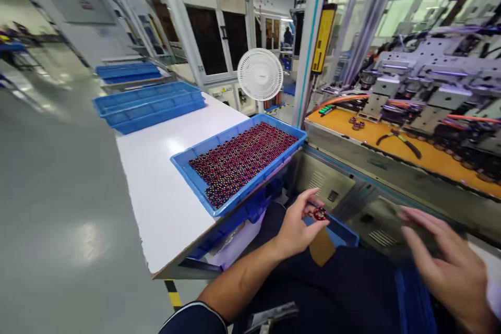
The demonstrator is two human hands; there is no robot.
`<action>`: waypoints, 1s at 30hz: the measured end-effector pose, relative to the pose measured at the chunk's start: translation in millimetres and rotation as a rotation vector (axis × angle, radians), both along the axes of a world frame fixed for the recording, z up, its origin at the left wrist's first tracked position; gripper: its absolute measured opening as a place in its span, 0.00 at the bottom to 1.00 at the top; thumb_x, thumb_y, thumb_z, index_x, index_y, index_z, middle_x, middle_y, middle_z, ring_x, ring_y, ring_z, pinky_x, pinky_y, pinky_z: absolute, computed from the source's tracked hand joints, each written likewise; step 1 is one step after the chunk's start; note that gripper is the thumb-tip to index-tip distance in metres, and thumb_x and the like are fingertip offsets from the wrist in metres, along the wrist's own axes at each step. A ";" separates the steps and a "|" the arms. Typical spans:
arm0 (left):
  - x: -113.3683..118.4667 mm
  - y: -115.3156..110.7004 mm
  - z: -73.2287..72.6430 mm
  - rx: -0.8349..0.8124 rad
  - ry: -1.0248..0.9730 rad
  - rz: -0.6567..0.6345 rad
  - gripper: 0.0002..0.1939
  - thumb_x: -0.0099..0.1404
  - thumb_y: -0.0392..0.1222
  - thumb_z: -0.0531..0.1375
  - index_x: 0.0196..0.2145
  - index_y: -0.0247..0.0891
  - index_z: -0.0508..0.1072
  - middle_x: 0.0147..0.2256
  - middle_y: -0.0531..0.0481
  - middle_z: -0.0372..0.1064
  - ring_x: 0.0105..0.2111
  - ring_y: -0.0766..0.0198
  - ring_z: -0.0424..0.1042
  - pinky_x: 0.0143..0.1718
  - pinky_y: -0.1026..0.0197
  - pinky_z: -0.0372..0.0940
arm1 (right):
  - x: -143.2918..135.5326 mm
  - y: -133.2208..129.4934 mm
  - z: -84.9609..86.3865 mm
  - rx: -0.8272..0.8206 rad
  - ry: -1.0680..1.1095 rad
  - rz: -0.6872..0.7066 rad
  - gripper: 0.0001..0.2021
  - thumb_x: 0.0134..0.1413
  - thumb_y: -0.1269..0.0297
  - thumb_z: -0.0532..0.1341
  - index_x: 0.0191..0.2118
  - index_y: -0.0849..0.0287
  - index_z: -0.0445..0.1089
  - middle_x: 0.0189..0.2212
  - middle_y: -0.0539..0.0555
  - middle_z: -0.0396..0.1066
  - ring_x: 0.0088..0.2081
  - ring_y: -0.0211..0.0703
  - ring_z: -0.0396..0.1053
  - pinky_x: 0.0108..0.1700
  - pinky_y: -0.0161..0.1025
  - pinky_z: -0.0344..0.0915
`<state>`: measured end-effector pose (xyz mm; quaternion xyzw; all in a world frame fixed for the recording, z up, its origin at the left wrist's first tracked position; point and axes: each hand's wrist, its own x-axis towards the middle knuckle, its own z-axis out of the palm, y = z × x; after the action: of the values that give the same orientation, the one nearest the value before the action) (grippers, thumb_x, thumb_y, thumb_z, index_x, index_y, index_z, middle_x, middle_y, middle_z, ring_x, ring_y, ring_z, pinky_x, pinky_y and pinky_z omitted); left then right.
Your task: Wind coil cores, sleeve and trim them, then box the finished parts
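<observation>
My left hand point(298, 225) pinches a small dark ring-shaped part with red segments point(320, 213) between thumb and fingers, above my lap. Off to the right, my right hand point(446, 258) is open, its fingers stretched out and slightly blurred, with nothing visible in it. A shallow blue tray point(188, 178) on the white table is spread with a dense layer of small dark red parts point(242, 159). Below my left hand, a brown flat piece point(322, 247) and part of a blue bin point(344, 230) show.
The white table point(156, 188) carries more stacked blue trays point(156, 107) at its far end. A white fan point(260, 74) stands beyond it. On the right machine's orange ledge point(376, 141) lie pliers point(399, 142) and a few small ring parts point(356, 123). A metal post point(311, 42) rises between.
</observation>
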<state>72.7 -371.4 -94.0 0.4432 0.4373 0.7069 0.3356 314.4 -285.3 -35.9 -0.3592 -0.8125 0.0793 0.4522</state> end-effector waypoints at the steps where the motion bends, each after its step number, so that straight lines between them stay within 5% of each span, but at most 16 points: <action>1: 2.5 -9.9 -0.7 0.001 0.020 0.000 0.32 0.54 0.31 0.69 0.56 0.41 0.67 0.42 0.49 0.73 0.33 0.69 0.74 0.39 0.63 0.71 | -9.4 -9.7 2.3 0.060 -0.031 0.122 0.14 0.61 0.59 0.63 0.52 0.43 0.71 0.47 0.54 0.75 0.45 0.48 0.75 0.53 0.46 0.72; 3: 5.3 -26.6 -0.8 0.007 0.046 -0.009 0.31 0.56 0.32 0.68 0.56 0.42 0.66 0.42 0.49 0.73 0.37 0.67 0.75 0.43 0.61 0.72 | -29.7 -25.8 12.8 0.121 -0.124 0.375 0.23 0.62 0.68 0.61 0.61 0.48 0.65 0.54 0.56 0.72 0.44 0.44 0.76 0.50 0.41 0.74; 6: 4.1 -43.1 0.1 0.071 0.185 0.047 0.33 0.59 0.32 0.67 0.59 0.44 0.63 0.45 0.48 0.75 0.43 0.64 0.77 0.48 0.58 0.73 | -54.4 -33.2 30.0 0.026 -0.293 0.596 0.20 0.64 0.71 0.58 0.60 0.56 0.67 0.58 0.60 0.68 0.50 0.44 0.74 0.53 0.41 0.72; 11: 0.7 -46.0 -1.6 0.179 0.373 0.158 0.36 0.59 0.28 0.67 0.62 0.45 0.61 0.46 0.46 0.78 0.44 0.61 0.79 0.45 0.57 0.76 | -52.9 -20.2 32.4 -0.224 -0.434 0.779 0.10 0.66 0.70 0.57 0.43 0.63 0.77 0.37 0.56 0.78 0.37 0.39 0.75 0.41 0.34 0.70; 17: 15.0 -21.7 -9.9 0.158 0.336 0.029 0.37 0.59 0.27 0.67 0.62 0.44 0.60 0.46 0.46 0.79 0.43 0.61 0.80 0.44 0.58 0.77 | -19.6 -33.5 7.5 -0.418 -0.239 0.754 0.10 0.64 0.73 0.58 0.43 0.65 0.77 0.31 0.53 0.78 0.30 0.34 0.74 0.35 0.30 0.68; 23: 27.9 3.2 -14.8 0.138 0.287 -0.038 0.36 0.59 0.29 0.68 0.61 0.43 0.61 0.44 0.46 0.80 0.42 0.60 0.81 0.40 0.60 0.78 | -3.3 -43.9 -18.5 -0.484 -0.061 0.878 0.09 0.64 0.69 0.60 0.44 0.69 0.76 0.28 0.55 0.77 0.29 0.34 0.73 0.33 0.30 0.67; 26: 29.7 7.5 -14.3 0.191 0.302 -0.085 0.38 0.59 0.26 0.66 0.63 0.46 0.60 0.45 0.47 0.79 0.43 0.62 0.80 0.42 0.60 0.78 | -4.3 -29.4 -19.5 -0.632 0.071 0.711 0.13 0.56 0.62 0.69 0.43 0.66 0.75 0.34 0.55 0.77 0.35 0.36 0.73 0.39 0.32 0.69; 30: 29.7 9.2 -13.4 0.238 0.327 -0.081 0.44 0.56 0.22 0.67 0.64 0.50 0.60 0.46 0.48 0.77 0.41 0.64 0.80 0.40 0.62 0.78 | -25.4 -14.3 -20.2 -0.977 0.350 0.508 0.17 0.46 0.59 0.74 0.36 0.64 0.72 0.29 0.50 0.72 0.30 0.33 0.69 0.35 0.32 0.67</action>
<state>102.4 -362.2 -107.5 0.6058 0.3815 0.6580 0.2335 289.0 -299.6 -56.2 -0.3015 -0.6555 0.6095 0.3285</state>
